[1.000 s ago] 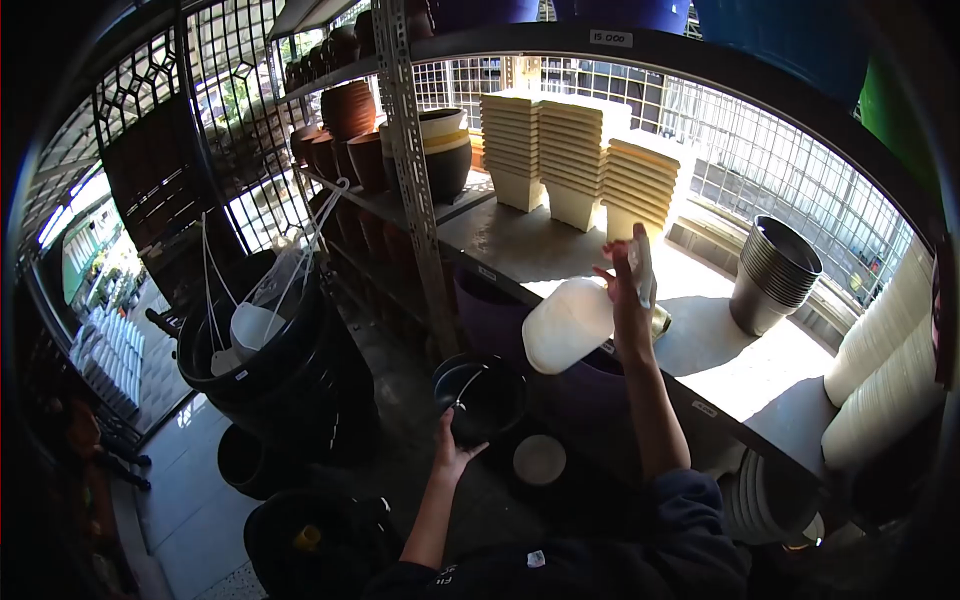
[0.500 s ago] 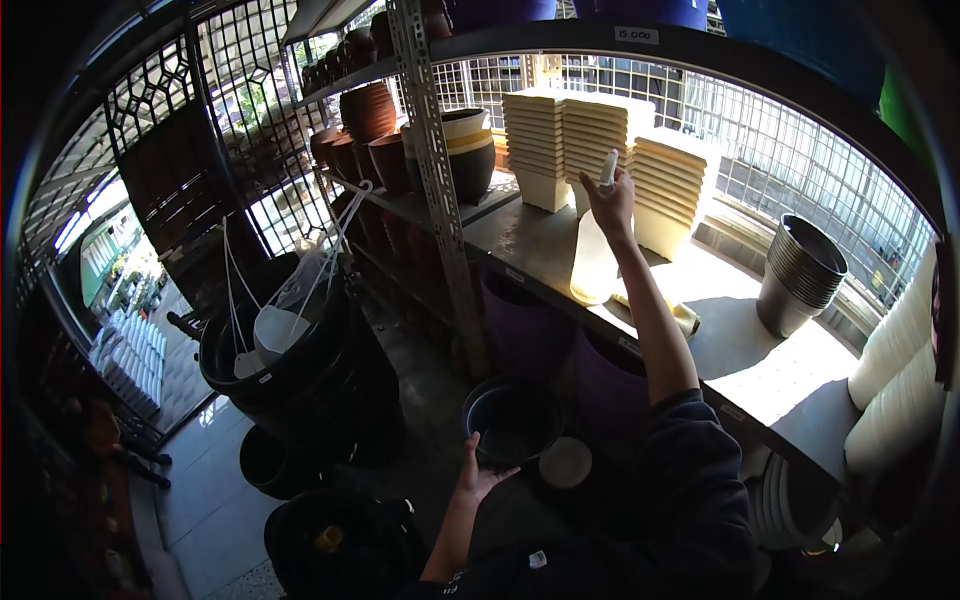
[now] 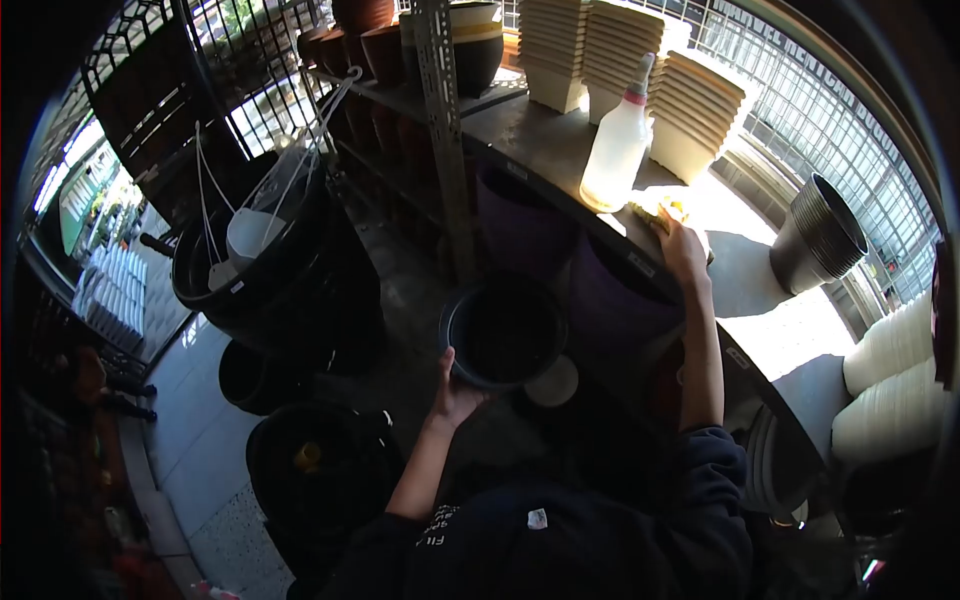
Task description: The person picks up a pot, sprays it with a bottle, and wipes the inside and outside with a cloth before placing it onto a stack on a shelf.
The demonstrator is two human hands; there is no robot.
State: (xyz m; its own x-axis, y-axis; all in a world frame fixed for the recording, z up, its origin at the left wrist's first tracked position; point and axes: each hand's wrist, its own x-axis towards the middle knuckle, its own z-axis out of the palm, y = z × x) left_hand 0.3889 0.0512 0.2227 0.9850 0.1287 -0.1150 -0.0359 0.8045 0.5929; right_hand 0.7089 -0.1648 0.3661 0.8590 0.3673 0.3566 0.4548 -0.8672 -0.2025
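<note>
A dark round pot is held by my left hand, with the thumb at its rim and the other fingers beneath it. On the shelf, my right hand has its fingers closed on a yellowish cloth, which lies in bright light. Just left of the cloth stands a translucent spray bottle with a grey and pink top, upright near the shelf's front edge. Behind the bottle rise stacks of cream square pots.
Nested black pots and white pots stand along the shelf. A metal post rises at its left end. Large black pots with white hangers are on the left. A pale round object lies below the held pot.
My right hand has let go of the spray bottle's top and moved down to the cloth. The view has tilted downward. My left hand still holds the dark pot.
</note>
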